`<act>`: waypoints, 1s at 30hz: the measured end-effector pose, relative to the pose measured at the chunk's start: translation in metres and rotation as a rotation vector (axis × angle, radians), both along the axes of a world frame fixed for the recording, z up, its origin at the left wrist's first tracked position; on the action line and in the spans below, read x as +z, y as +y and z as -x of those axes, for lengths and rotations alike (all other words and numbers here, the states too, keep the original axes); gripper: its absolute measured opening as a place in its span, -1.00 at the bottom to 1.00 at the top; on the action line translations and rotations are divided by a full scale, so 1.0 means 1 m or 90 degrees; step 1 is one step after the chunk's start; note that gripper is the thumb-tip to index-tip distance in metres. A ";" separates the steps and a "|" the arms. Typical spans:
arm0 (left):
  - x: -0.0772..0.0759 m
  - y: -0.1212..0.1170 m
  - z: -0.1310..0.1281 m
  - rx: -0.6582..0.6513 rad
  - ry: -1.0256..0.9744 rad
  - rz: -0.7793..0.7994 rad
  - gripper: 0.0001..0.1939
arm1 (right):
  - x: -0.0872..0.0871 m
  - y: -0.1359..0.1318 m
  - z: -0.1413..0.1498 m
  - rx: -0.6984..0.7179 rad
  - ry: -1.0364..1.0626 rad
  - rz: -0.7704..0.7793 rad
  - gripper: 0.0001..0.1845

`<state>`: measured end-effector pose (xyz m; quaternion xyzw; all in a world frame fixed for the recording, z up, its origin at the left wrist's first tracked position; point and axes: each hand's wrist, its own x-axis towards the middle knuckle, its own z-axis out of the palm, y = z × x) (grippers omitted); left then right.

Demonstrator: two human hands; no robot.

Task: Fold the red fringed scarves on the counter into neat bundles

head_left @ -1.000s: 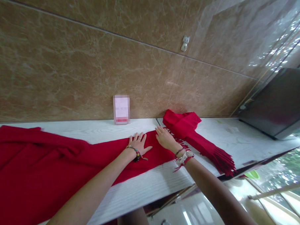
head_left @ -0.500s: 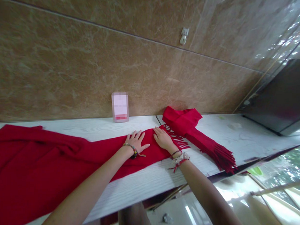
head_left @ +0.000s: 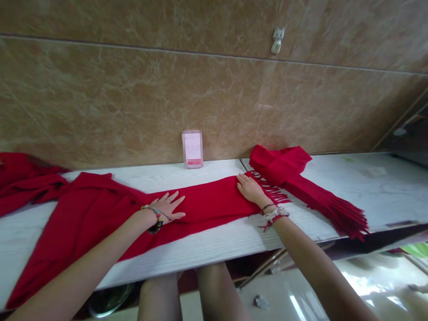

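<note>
A red scarf (head_left: 208,201) lies along the white table, flat in its middle stretch and bunched in folds toward the left. My left hand (head_left: 167,206) rests palm down on it with fingers spread, beside the folds. Near the scarf's fringed right end, my right hand (head_left: 251,189) presses flat on the cloth with its fingers close together and stretched out. Just right of that fringe sits a second red scarf (head_left: 307,187), folded over, its fringe pointing to the table's front edge. Bracelets circle both wrists.
Against the brown tiled wall (head_left: 126,107) leans a phone (head_left: 192,149), its screen blurred. More red cloth (head_left: 23,183) is heaped at the far left of the white table (head_left: 203,243). A small cat-shaped hook (head_left: 277,40) is on the wall. A dark object (head_left: 418,132) stands at the right.
My left hand has slid left along the scarf, away from my right hand, which stays by the fringe. More flattened cloth shows between them. The view has shifted left.
</note>
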<state>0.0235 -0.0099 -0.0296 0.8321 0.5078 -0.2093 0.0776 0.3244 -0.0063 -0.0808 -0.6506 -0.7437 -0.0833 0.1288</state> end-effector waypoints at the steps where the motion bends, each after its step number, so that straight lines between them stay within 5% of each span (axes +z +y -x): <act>1: 0.002 -0.004 0.010 -0.017 0.000 0.000 -0.34 | 0.000 0.000 0.000 0.004 -0.003 0.000 -0.58; 8: 0.010 -0.013 0.060 -0.087 -0.005 -0.162 -0.54 | 0.012 -0.001 0.019 0.082 0.040 -0.036 -0.62; 16: 0.006 0.014 0.087 -0.118 -0.035 -0.268 -0.76 | 0.038 -0.023 0.105 0.514 0.176 0.140 -0.56; 19: 0.005 0.018 0.100 -0.157 -0.057 -0.312 -0.77 | 0.037 -0.028 0.121 0.550 0.152 0.175 -0.48; 21: 0.009 0.019 0.108 -0.186 -0.074 -0.369 -0.75 | 0.032 -0.028 0.123 0.550 0.140 0.152 -0.60; 25: 0.024 0.008 0.120 -0.271 -0.112 -0.446 -0.72 | 0.019 -0.029 0.117 0.546 0.156 -0.004 -0.67; 28: 0.028 -0.014 0.123 -0.346 -0.081 -0.380 -0.71 | 0.013 -0.035 0.111 0.577 0.144 -0.089 -0.60; 30: 0.021 -0.031 0.123 -0.358 -0.046 -0.302 -0.70 | 0.011 -0.040 0.108 0.625 0.096 -0.049 -0.59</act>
